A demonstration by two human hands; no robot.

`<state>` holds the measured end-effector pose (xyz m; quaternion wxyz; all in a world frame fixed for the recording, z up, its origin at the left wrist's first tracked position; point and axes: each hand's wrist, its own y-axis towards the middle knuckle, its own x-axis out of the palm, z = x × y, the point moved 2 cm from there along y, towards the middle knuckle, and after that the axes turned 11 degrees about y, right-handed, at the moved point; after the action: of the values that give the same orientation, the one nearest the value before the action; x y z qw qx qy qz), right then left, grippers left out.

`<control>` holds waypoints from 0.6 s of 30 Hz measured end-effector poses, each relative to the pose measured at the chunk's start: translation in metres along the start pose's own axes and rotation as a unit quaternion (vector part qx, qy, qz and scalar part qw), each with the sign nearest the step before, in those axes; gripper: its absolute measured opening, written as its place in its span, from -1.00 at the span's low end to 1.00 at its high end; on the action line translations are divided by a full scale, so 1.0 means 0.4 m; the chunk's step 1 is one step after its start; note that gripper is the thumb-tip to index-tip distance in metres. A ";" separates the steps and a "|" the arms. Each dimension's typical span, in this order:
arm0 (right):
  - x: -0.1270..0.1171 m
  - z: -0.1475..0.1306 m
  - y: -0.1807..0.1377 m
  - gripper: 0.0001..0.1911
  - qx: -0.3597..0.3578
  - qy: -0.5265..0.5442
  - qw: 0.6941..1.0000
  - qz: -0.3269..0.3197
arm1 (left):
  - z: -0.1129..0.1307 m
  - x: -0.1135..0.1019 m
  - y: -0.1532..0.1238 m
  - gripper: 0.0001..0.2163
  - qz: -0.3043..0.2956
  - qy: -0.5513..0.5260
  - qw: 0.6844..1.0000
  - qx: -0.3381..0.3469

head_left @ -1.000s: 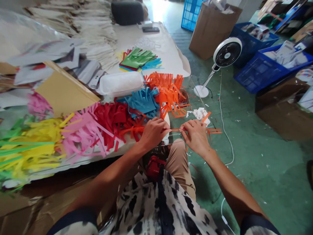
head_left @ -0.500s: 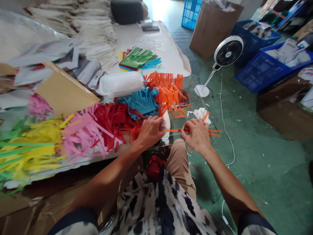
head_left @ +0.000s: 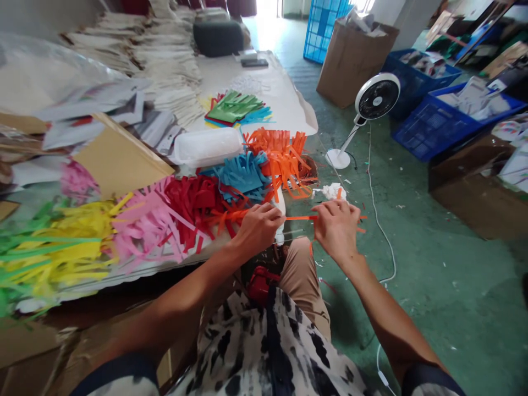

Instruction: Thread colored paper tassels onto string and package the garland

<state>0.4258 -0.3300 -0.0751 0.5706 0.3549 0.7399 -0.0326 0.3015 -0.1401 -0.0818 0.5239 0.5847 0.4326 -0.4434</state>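
Between my two hands runs a taut, narrow orange tassel (head_left: 300, 218), its fringed ends sticking out past both fists. My left hand (head_left: 263, 224) is closed around one side of it at the table's corner. Over the floor, my right hand (head_left: 337, 224) pinches the other side. Just beyond lie orange fringed strips (head_left: 284, 162), then a blue fringed bundle (head_left: 243, 175). Left of my left hand are a red bundle (head_left: 192, 206), a pink one (head_left: 144, 223) and a yellow one (head_left: 70, 236).
A white plastic tray (head_left: 208, 146) and a tan cardboard piece (head_left: 124, 159) lie on the cluttered table, with green fringed sheets (head_left: 235, 105) farther back. A white fan (head_left: 377, 96) stands on the floor, its cable trailing. Blue crates (head_left: 437, 118) and cartons (head_left: 355, 60) are beyond.
The camera view has shifted slightly. Both hands keep hold of the orange tassel, and my right hand has turned, its fingers more bunched over the strip.
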 end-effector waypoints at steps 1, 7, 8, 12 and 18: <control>0.006 -0.016 0.001 -0.76 -0.024 0.006 1.000 -0.015 | 0.004 -0.002 0.002 -0.78 0.004 0.001 1.000 0.001; 0.045 -0.076 0.006 -0.84 -0.066 -0.018 0.993 -0.092 | 0.022 -0.006 -0.012 -0.90 0.022 -0.029 0.999 -0.025; 0.045 -0.079 0.000 -0.84 -0.069 -0.019 0.993 -0.095 | 0.025 -0.005 -0.019 -0.91 0.024 -0.026 0.999 -0.025; 0.024 -0.092 -0.040 -0.83 -0.066 0.024 0.993 -0.098 | 0.044 -0.004 -0.052 -0.91 0.028 0.020 0.999 -0.005; 0.022 -0.120 -0.068 -0.77 -0.049 0.078 0.987 -0.132 | 0.063 -0.013 -0.103 -0.81 0.058 0.077 0.994 0.050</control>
<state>0.3703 -0.3244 -0.0758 0.5181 0.2268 0.8235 -0.0436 0.2588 -0.1621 -0.0876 0.4836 0.6669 0.4143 -0.3869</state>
